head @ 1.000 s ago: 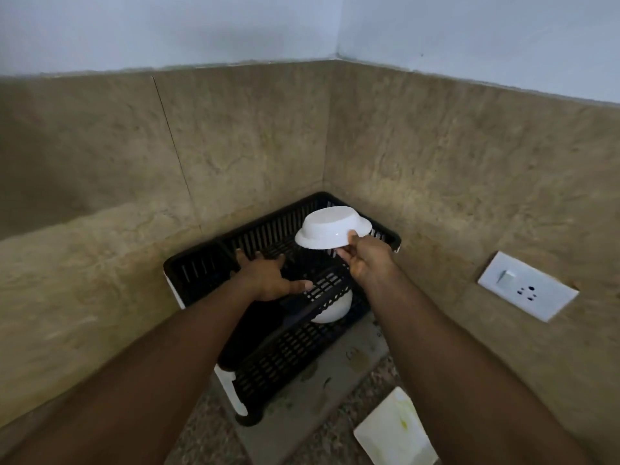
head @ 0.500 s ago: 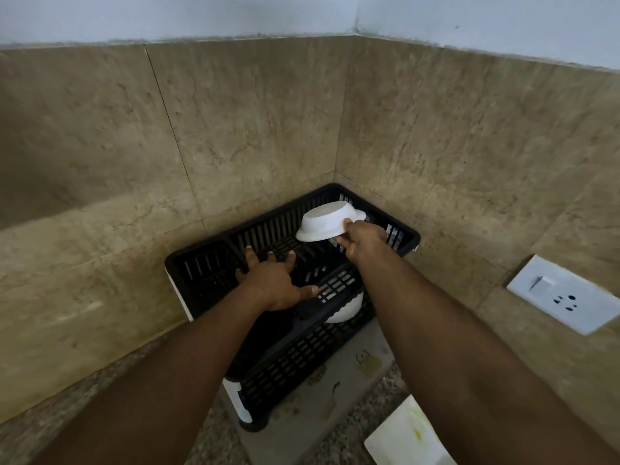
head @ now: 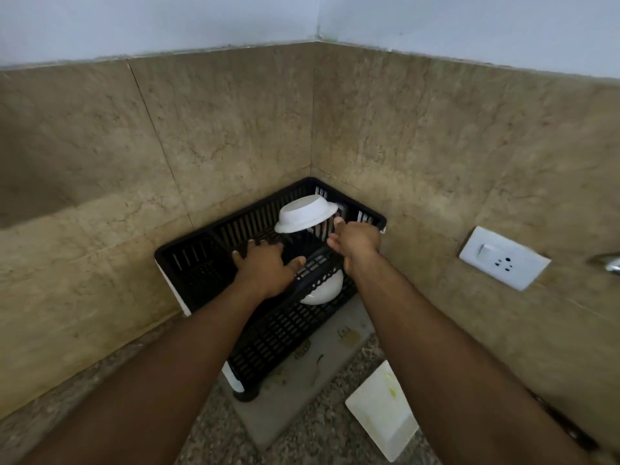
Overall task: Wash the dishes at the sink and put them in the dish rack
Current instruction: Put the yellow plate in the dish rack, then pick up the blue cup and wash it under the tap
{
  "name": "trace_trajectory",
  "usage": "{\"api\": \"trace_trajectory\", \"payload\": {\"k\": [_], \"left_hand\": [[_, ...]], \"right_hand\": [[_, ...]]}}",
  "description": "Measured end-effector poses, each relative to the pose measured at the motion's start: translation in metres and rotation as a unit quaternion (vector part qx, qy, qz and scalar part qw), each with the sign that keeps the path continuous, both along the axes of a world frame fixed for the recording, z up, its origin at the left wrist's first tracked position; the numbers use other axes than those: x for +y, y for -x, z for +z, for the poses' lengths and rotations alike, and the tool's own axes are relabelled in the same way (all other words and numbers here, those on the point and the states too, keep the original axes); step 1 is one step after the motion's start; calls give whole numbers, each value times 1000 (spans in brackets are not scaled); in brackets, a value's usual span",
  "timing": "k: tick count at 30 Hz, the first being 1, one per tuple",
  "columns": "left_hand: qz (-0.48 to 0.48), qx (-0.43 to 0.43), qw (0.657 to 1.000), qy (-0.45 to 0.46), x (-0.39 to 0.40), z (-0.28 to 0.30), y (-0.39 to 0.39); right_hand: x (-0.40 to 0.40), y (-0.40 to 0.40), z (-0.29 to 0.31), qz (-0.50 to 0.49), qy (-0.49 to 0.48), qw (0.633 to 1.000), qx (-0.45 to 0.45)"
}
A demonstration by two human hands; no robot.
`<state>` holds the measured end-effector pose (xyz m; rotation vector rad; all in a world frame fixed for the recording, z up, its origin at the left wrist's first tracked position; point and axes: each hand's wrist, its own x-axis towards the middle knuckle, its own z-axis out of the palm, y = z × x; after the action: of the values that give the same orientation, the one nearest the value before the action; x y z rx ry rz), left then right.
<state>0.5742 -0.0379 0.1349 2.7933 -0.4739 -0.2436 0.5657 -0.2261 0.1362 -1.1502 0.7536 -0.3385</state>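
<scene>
A black two-tier plastic dish rack stands in the corner of the tiled walls. An upside-down white bowl sits at the back right of its upper tier. My right hand hovers just right of the bowl with fingers loosely spread and holds nothing; its fingertip is close to the rim. My left hand lies flat with spread fingers on the front edge of the upper tier. A second white bowl rests upside down in the lower tier, partly hidden by the rack's bar.
A white square plate with yellow smears lies on the speckled counter at the lower right. A grey mat lies under the rack. A white wall socket and a metal tap tip are on the right.
My right hand carried the bowl back and down into the upper tier and has let go of it. My left hand stayed on the rack.
</scene>
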Motion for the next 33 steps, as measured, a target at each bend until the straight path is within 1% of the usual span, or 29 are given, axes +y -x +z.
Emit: {"api": "trace_trajectory", "payload": {"k": [3,6,7,10,11,14,17,20,23,26,29,31,33], "left_hand": [[-47,-44,997,39,-20,-1,38],[-110,-62,984,129,-41,-5,97],[-128,-66,979,144,-48,-9,120],[-171,-49,974,143,-69,-22,190],[-177,-28,973,148,-76,-27,218],[-192,50,969,150,-95,-51,297],[-242,107,957,124,-110,-78,369],[-266,167,946,80,-116,-97,422],[-248,171,951,70,-119,-111,450],[-209,166,961,75,-124,-131,456],[-165,162,966,116,-124,-154,455],[-132,173,966,141,-125,-161,457],[-102,180,968,141,-131,-160,460]], "right_hand": [[-1,62,-5,-50,-9,999,-19],[-11,139,-20,-45,-35,998,-15],[-16,166,-27,-41,-42,998,-17],[-32,248,-49,-45,-33,998,5],[-37,278,-58,-51,-31,998,16],[-48,365,-84,-65,9,994,91],[-58,446,-119,-81,62,981,163],[-66,507,-157,-69,90,960,254],[-76,537,-194,-54,152,929,333],[-72,550,-190,-34,208,895,394],[-67,551,-186,-28,234,886,398],[-64,550,-187,-34,221,890,398],[-66,551,-192,-54,195,898,390]]}}
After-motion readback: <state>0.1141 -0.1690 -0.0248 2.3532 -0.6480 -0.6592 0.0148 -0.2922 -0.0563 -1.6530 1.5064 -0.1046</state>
